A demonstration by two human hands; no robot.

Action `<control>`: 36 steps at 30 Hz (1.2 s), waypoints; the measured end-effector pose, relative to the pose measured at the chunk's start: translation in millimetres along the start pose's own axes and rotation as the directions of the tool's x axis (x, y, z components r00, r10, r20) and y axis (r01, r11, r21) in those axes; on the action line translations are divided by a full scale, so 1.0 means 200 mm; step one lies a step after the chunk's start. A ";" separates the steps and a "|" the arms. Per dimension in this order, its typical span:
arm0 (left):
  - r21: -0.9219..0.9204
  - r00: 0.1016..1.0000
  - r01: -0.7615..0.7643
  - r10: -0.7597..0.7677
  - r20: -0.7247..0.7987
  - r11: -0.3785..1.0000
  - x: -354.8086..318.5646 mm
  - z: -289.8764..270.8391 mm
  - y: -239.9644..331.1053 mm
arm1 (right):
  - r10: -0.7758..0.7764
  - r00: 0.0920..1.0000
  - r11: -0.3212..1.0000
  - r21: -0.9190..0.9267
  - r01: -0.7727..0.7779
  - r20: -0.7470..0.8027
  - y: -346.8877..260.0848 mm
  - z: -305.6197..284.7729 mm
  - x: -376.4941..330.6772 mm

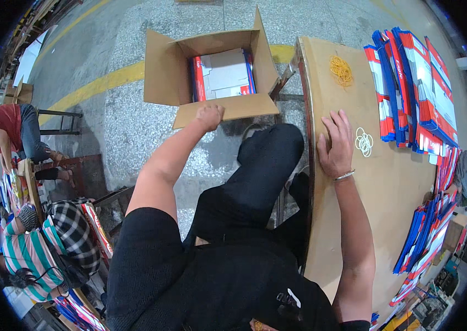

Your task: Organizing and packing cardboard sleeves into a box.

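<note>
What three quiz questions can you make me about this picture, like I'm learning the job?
1. What does the left hand touch?
A) the floor
B) the near flap of the cardboard box
C) the yellow loops

2. True or false: the right hand is inside the box.

3. Fill in the colour: the loops just to the right of the right hand are ____.

Key: 1. B. 2. False; it rests on the table. 3. White.

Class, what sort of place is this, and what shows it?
Probably a packing workshop: stacks of flat red, white and blue packaging lie on the worktable, an open cardboard box holds similar pieces, and a yellow line marks the floor.
</note>
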State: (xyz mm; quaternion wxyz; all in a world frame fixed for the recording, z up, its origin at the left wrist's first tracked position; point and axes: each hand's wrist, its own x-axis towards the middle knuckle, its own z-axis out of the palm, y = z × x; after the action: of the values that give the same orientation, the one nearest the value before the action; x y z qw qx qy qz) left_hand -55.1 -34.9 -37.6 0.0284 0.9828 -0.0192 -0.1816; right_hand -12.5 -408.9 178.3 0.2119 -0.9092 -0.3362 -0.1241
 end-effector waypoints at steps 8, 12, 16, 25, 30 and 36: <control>0.104 0.974 0.025 -0.047 0.220 0.994 -0.07 0.13 0.26 | 0.027 0.999 0.999 -0.022 -0.026 0.048 0.00 -0.03 -0.01; 0.086 0.950 0.048 -0.072 0.305 0.995 0.00 0.15 0.16 | 0.005 0.994 1.000 -0.012 -0.004 0.105 -0.01 0.00 0.04; 0.008 0.952 0.034 -0.035 0.304 0.999 0.10 0.20 0.12 | 0.015 0.993 1.000 0.004 -0.016 0.115 0.01 0.01 0.03; 0.104 0.946 0.306 -0.290 -0.146 0.946 0.24 0.64 0.29 | 0.048 0.986 0.996 0.069 -0.059 0.158 0.02 0.03 0.06; 0.071 0.926 0.306 -0.279 -0.253 0.949 0.31 0.51 0.26 | 0.072 0.984 0.994 0.069 -0.084 0.163 0.04 0.02 0.04; -0.141 0.923 0.385 -0.382 0.049 0.912 0.50 0.13 0.01 | 0.073 0.980 0.995 0.046 -0.083 0.183 0.04 0.02 0.04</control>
State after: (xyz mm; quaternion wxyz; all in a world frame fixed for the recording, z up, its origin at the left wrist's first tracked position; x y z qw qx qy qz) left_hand 29.5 -43.9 -98.3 0.0650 0.9606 0.1872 -0.1947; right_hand -1.2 -409.2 175.8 0.2094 -0.9232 -0.3213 -0.0234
